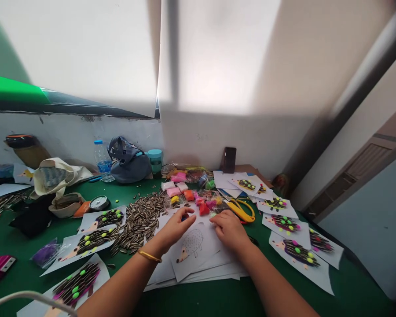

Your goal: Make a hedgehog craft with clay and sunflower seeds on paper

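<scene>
Between my forearms a sheet with a hedgehog drawing (192, 244) lies on a stack of white paper (218, 269). My left hand (178, 225), with a gold bangle at the wrist, is over the upper left of the sheet, its fingers curved and apart; a small dark blue thing shows by them. My right hand (229, 226) reaches to the bright clay packets (203, 208) past the paper's top edge, fingertips beside a pale green bit. Whether it pinches anything is too small to tell. A pile of sunflower seeds (143, 220) lies left of the paper.
Finished seed hedgehog pictures lie at the left (97, 240) and right (298, 255). Yellow-handled scissors (240, 210) are beyond my right hand. Along the wall stand a phone (229, 160), a blue bag (128, 165), a bottle (103, 163) and a teal-lidded jar (155, 161).
</scene>
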### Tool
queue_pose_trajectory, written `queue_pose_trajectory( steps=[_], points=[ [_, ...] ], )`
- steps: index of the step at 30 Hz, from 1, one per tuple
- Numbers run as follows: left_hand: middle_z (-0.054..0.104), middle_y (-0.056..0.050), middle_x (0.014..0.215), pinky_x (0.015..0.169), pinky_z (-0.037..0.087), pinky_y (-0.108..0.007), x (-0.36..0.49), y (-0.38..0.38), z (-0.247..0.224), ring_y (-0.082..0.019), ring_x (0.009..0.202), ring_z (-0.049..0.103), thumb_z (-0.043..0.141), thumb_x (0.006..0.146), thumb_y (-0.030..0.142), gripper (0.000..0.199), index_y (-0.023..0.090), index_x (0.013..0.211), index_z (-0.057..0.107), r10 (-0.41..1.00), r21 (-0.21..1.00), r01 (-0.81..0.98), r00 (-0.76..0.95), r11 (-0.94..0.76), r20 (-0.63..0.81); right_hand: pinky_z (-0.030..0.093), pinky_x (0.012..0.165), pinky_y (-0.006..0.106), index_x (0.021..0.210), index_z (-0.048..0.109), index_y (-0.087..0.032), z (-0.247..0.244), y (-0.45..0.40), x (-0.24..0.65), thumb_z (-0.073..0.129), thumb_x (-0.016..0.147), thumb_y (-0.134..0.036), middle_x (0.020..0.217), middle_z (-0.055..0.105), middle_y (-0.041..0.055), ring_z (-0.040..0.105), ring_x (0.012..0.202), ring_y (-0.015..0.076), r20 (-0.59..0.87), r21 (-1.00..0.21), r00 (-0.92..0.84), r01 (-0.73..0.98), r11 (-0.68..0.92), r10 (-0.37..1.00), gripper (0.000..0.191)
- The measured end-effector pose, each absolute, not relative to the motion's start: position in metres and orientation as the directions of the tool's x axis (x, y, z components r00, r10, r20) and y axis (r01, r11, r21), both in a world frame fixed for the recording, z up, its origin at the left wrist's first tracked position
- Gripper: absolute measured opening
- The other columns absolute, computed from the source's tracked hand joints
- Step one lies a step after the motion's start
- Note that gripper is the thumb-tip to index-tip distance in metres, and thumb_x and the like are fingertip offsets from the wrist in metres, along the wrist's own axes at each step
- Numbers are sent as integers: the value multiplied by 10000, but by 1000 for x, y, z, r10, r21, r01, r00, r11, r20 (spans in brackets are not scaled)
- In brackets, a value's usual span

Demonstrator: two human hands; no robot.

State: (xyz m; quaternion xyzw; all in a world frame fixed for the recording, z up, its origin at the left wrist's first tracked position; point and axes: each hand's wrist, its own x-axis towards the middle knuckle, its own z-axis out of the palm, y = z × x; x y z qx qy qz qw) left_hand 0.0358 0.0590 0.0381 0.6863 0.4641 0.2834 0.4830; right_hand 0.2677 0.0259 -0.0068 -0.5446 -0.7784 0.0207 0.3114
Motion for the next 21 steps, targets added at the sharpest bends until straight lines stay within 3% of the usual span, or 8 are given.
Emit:
queue_pose_trajectory(
  steps=[3,6,9,11,16,21],
  points=[
    [567,-46,1056,800,456,-301,19,49,33,-191,971,602,655,788,308,450,224,1213,534,872,989,116,469,94,-138,451,889,399,1022,726,-223,-1,21,263,536,798,-55,999,709,56,555,983,245,572,-364,-161,829,425,804,338],
    [591,-23,945,777,473,-312,14,42,30,-194,904,647,713,760,326,449,207,1142,510,865,986,-43,487,162,-121,452,881,390,1098,691,-219,3,12,247,532,873,-116,1037,677,75,557,987,234,634,-412,-163,756,508,756,294],
    [648,-25,860,735,481,-306,19,37,25,-185,821,663,730,771,381,410,193,1049,494,872,973,-132,478,188,-104,466,827,367,1170,647,-229,4,1,224,653,873,-264,990,675,64,574,937,227,604,-500,-222,643,580,765,299],
    [677,-35,841,725,484,-296,22,33,22,-175,798,661,745,767,396,396,187,996,499,874,967,-166,477,195,-94,461,810,364,1180,631,-240,5,-5,210,706,847,-329,984,680,53,582,915,225,558,-550,-251,601,580,791,354],
    [684,-29,796,697,495,-280,24,23,19,-158,748,651,747,768,426,362,174,924,540,887,974,-134,449,183,-105,431,759,343,981,678,-250,7,-10,202,587,936,-290,853,682,24,581,826,200,555,-607,-211,559,565,805,109],
    [690,-41,837,708,494,-280,21,21,20,-166,784,660,738,777,429,343,169,920,565,893,974,-130,436,185,-111,453,778,332,1097,649,-242,3,-9,208,616,918,-311,920,688,36,597,862,196,540,-661,-206,496,563,816,194]
  ],
)
